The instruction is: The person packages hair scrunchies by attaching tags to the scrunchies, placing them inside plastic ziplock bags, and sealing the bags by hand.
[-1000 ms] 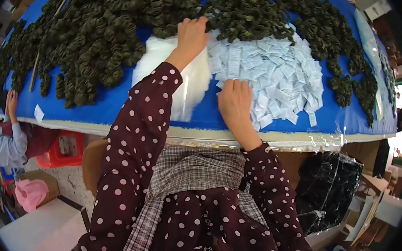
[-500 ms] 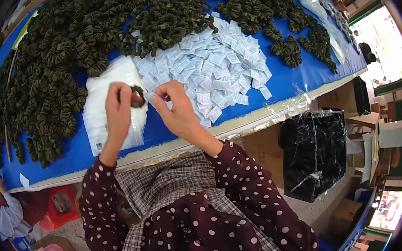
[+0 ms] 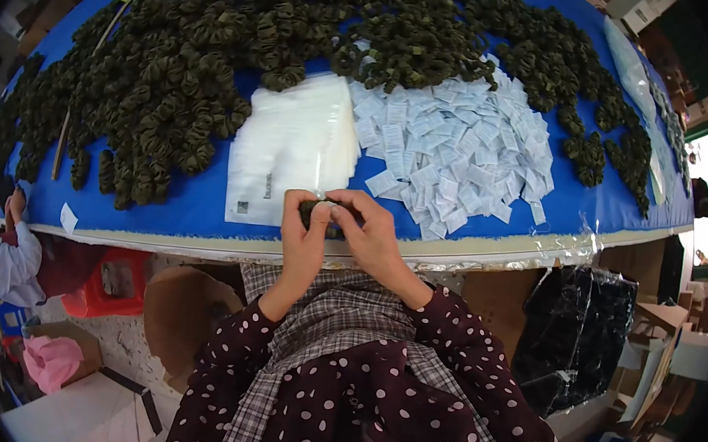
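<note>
My left hand and my right hand meet at the table's front edge, fingers pinched around one dark green scrunchie. Something small and pale shows at the right fingertips; what it is cannot be made out. Just behind the hands lies a fanned stack of white translucent bags. To its right is a heap of small pale blue printed packets. Large piles of dark green scrunchies cover the left and back of the blue table.
A black wrapped package stands below the table at the right. At the left sit a red stool, a box with pink cloth and another person. A cardboard box is under the front edge.
Both hands have come together at the front edge, around the scrunchie first seen at my left hand half a second ago. The camera view has turned back after tilting.
</note>
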The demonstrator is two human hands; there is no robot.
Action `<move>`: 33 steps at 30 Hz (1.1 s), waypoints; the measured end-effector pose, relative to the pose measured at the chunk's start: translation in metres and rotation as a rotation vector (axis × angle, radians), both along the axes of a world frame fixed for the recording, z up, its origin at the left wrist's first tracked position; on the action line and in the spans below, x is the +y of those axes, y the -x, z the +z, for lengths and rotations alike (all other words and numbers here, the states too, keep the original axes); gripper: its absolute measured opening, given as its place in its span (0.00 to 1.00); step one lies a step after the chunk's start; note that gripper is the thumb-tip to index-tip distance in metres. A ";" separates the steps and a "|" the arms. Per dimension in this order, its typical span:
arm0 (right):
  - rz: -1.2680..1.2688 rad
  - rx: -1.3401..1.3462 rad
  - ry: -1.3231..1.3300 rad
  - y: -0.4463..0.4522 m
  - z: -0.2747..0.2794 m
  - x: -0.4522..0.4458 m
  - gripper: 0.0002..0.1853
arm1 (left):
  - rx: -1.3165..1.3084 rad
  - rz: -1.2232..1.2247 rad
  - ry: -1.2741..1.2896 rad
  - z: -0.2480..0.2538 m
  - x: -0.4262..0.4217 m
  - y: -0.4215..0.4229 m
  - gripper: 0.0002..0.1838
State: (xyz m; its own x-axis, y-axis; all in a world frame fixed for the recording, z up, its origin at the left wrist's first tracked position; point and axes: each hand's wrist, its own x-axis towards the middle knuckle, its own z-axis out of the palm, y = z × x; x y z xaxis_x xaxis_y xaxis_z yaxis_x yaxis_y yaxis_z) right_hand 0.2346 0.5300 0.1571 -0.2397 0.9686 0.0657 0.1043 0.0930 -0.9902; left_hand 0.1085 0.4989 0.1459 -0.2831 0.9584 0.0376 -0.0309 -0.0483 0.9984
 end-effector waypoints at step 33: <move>-0.047 -0.170 -0.197 -0.011 0.025 -0.004 0.14 | -0.525 -0.119 0.078 0.021 -0.027 0.006 0.25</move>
